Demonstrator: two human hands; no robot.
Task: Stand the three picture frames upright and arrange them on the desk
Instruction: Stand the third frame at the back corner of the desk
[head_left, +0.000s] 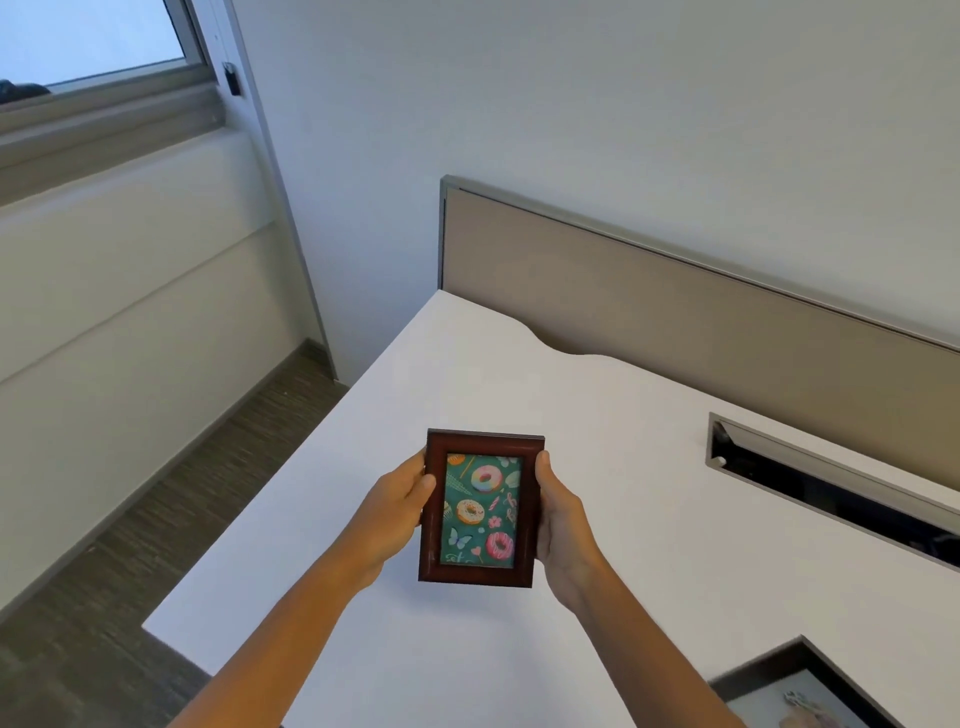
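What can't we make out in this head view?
- Back stand of the dark red wooden donut-print frame: hidden by its own front; both hands, left and right, hold its sides.
- Dark grey frame: cut off by the bottom edge, picture blurred.
- Third frame: not in view.
- Desk cable slot interior: too dark.

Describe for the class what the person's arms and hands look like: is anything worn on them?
Both forearms are bare as far as the picture shows, with no sleeves in view. The left hand and right hand carry no gloves, and no rings, watch or bracelets can be seen. No markings show on either arm.
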